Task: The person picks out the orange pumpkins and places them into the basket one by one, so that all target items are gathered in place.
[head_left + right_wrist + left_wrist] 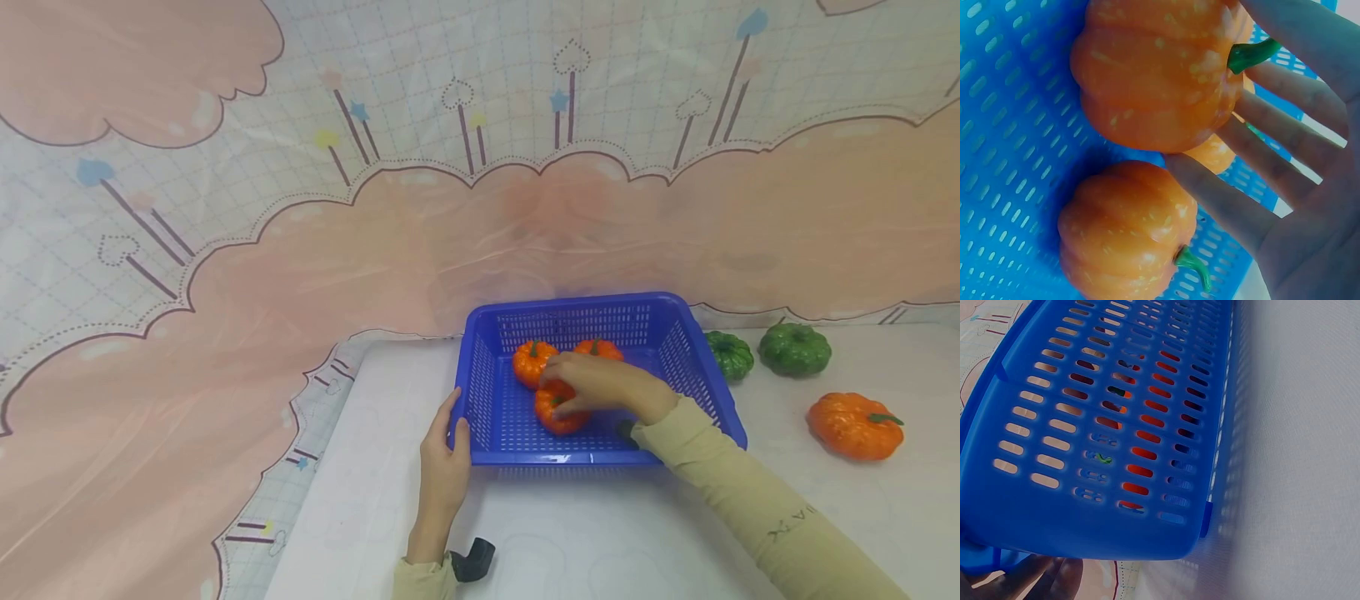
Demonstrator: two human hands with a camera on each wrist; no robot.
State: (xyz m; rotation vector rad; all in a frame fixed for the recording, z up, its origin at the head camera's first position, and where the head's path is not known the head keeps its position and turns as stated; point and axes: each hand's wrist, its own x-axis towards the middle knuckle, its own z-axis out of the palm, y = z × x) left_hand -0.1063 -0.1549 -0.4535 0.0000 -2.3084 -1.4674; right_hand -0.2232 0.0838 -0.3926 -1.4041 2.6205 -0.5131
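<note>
A blue plastic basket (570,459) with slotted walls stands on the white table, holding three small orange pumpkins. My left hand (442,450) grips its left rim; in the left wrist view the fingers (1063,578) show below the basket's end wall (1085,531). Inside, my right hand (603,383) holds the front pumpkin (558,418) from above. The right wrist view has this pumpkin (1154,75) between the spread fingers and thumb of the right hand (1316,206), green stem towards the palm. Behind it sit a left pumpkin (529,364) and a partly covered right pumpkin (600,348).
To the basket's right are two green pumpkins, one beside the wall (731,356) and another farther right (795,350). A larger orange pumpkin (855,427) lies nearer on the white table (360,483). A patterned pink and white cloth (337,267) hangs behind.
</note>
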